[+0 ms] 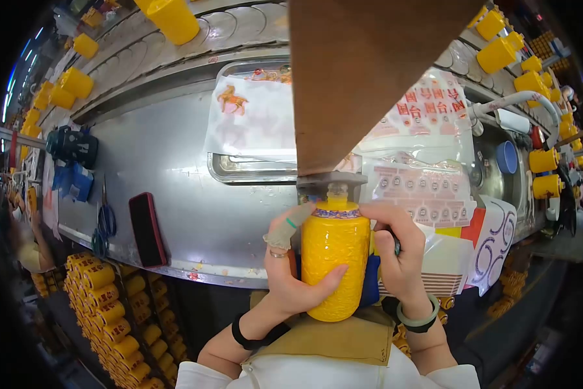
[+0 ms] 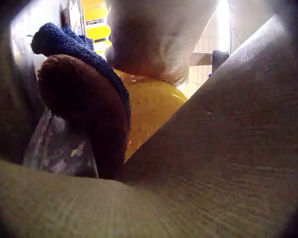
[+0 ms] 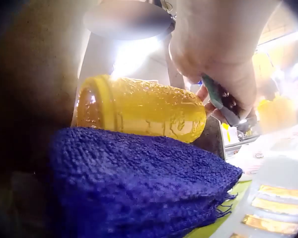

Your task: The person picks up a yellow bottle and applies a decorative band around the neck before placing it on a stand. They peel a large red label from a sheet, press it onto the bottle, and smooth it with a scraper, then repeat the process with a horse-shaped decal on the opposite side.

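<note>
I saw yellow btl, neck fwd, btwn L hand, gripping side, & R hand, fingers round dark item.

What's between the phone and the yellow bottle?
Metal tabletop beside the phone, then the left hand, which holds the yellow bottle. The head view shows this.

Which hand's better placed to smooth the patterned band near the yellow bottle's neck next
Likely the right hand: its fingertip is beside the patterned band, though it also holds a small dark object. The left hand seems better for steadying the yellow bottle, its thumb across the side.
</note>
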Tool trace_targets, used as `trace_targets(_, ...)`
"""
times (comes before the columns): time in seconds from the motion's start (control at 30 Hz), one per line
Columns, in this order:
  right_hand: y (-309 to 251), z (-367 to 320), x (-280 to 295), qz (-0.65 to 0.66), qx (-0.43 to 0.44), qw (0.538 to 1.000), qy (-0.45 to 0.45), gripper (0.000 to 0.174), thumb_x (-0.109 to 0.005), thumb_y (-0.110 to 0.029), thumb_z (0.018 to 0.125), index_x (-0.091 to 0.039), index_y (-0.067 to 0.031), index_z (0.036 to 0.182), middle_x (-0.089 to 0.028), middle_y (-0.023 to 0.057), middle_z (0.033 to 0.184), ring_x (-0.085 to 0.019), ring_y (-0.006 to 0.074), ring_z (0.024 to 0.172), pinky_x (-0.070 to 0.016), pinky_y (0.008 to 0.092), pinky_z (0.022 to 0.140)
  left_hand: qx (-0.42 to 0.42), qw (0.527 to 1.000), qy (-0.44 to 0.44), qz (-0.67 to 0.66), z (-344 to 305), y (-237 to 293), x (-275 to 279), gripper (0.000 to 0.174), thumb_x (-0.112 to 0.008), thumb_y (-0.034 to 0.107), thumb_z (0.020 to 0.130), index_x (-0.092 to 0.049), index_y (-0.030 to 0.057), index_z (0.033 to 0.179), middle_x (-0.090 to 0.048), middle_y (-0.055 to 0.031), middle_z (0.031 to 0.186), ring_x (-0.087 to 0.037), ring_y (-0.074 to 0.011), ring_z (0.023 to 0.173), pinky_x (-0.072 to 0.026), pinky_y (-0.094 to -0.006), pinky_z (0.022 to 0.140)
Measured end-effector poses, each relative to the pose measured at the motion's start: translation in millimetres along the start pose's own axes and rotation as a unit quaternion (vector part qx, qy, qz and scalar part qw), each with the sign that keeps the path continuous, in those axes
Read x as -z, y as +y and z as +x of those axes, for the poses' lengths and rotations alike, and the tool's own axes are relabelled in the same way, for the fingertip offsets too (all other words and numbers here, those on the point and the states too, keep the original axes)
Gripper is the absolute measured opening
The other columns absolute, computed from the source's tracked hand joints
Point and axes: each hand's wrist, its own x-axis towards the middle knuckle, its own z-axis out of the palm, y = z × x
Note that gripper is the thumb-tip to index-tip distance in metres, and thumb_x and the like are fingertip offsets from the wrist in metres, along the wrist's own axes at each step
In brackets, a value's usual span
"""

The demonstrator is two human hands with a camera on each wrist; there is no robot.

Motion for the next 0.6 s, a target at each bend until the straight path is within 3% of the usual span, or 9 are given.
trace_targets(0.13, -1, 2, 2, -0.041, 0.039, 0.998, 0.001, 0.023, -0.063, -0.010, 0.097, -0.072, -0.0005, 0.116, -0.072, 0.0136, 0.111, -0.061, 0.0238, 0.085, -0.0507, 0.0321, 0.074, -0.021, 0.999, 0.002, 0.025, 0, -1, 1, 0.086, -0.089, 0.014, 0.072, -0.046, -0.0040, 0.145, -0.050, -0.0196, 0.139, -0.054, -0.0306, 0.129, -0.0433, -0.0413, 0.111)
trace_targets(0.43, -5, 1, 2, -0.059, 0.045, 0.997, 0.006, 0.025, -0.065, -0.011, 0.096, -0.072, -0.0020, 0.118, -0.070, 0.0155, 0.114, -0.064, 0.0264, 0.093, -0.0520, 0.0333, 0.077, 0.031, 0.997, -0.022, 0.066, -3, 15, -5, 0.096, -0.092, 0.021, 0.071, -0.041, -0.0035, 0.148, -0.044, -0.0194, 0.142, -0.050, -0.0312, 0.131, -0.0437, -0.0423, 0.110)
trace_targets(0.6, 1, -1, 2, -0.059, 0.047, 0.997, -0.006, 0.024, -0.065, -0.012, 0.097, -0.072, -0.0024, 0.118, -0.071, 0.0140, 0.114, -0.064, 0.0256, 0.091, -0.0521, 0.0333, 0.076, 0.051, 0.999, -0.001, -0.011, -3, 11, -8, 0.093, -0.090, 0.017, 0.072, -0.041, -0.0026, 0.149, -0.045, -0.0193, 0.140, -0.052, -0.0310, 0.129, -0.0434, -0.0418, 0.110)
